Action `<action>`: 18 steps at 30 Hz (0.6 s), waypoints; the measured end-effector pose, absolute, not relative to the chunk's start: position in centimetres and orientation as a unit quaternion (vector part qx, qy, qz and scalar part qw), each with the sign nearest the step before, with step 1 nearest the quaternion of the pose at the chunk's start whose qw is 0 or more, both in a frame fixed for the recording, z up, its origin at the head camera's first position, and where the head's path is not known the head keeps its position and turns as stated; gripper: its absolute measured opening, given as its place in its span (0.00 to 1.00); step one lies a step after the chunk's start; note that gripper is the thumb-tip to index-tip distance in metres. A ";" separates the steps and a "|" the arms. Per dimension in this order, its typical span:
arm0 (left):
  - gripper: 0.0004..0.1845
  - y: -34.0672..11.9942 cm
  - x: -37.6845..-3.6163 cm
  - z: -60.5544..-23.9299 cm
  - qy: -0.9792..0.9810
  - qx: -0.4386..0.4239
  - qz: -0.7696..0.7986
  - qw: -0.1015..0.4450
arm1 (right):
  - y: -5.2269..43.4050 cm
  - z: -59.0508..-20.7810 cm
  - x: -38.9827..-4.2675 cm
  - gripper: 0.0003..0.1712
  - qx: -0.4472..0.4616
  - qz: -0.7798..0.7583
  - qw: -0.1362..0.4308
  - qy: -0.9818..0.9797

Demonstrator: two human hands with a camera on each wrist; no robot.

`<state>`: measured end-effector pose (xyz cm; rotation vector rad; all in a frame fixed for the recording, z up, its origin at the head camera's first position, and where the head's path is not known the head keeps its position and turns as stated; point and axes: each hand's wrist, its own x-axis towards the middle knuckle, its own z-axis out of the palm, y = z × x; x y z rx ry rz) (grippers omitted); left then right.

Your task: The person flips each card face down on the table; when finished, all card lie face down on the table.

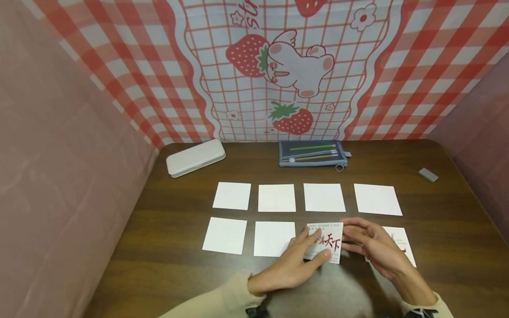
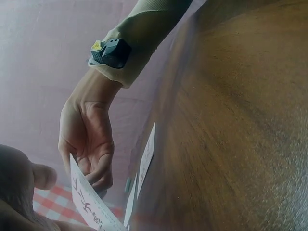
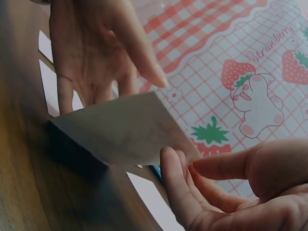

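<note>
A square white card (image 1: pixel 334 238) printed with red and black characters is between the hands in the head view, tilted up off the table. My right hand (image 1: pixel 375 247) pinches its right edge; in the right wrist view the thumb and fingers (image 3: pixel 178 168) meet at one corner of the card (image 3: pixel 127 127). My left hand (image 1: pixel 294 260) is at the card's left side with fingers extended, its thumb (image 2: pixel 44 176) held apart from the card (image 2: pixel 91 204) in the left wrist view. Another printed card (image 1: pixel 399 243) lies partly behind my right hand.
Blank white cards lie in two rows, among them one (image 1: pixel 276 198) in the back row and one (image 1: pixel 224 235) at front left. Along the back of the wooden table (image 1: pixel 159 265) are a white case (image 1: pixel 195 157), a blue pencil pouch (image 1: pixel 312 153) and a grey eraser-like block (image 1: pixel 427 175).
</note>
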<state>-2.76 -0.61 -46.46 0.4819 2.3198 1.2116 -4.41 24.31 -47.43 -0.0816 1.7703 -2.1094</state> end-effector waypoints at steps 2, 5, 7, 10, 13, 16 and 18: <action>0.36 -0.6 -2.8 -46.6 0.847 0.177 0.445 0.233 | 23.9 -47.5 -4.4 0.13 -0.037 -0.753 0.200 0.626; 0.35 -0.6 -2.9 -46.7 0.845 0.185 0.451 0.220 | 23.2 -47.7 -4.3 0.14 -0.027 -0.744 0.213 0.633; 0.35 -0.5 -3.1 -46.8 0.840 0.186 0.461 0.217 | 22.7 -47.6 -4.2 0.17 -0.016 -0.733 0.228 0.640; 0.35 -0.5 -3.2 -46.9 0.826 0.191 0.486 0.212 | 22.0 -47.7 -4.0 0.25 -0.011 -0.721 0.245 0.648; 0.34 -0.4 -3.3 -47.0 0.804 0.193 0.521 0.211 | 21.5 -47.8 -3.9 0.30 -0.006 -0.711 0.249 0.657; 0.34 -0.4 -3.3 -46.9 0.779 0.191 0.560 0.205 | 20.9 -47.7 -3.8 0.31 0.010 -0.697 0.244 0.674; 0.33 -0.3 -3.3 -46.8 0.765 0.188 0.584 0.196 | 20.6 -47.6 -3.6 0.31 0.023 -0.682 0.238 0.691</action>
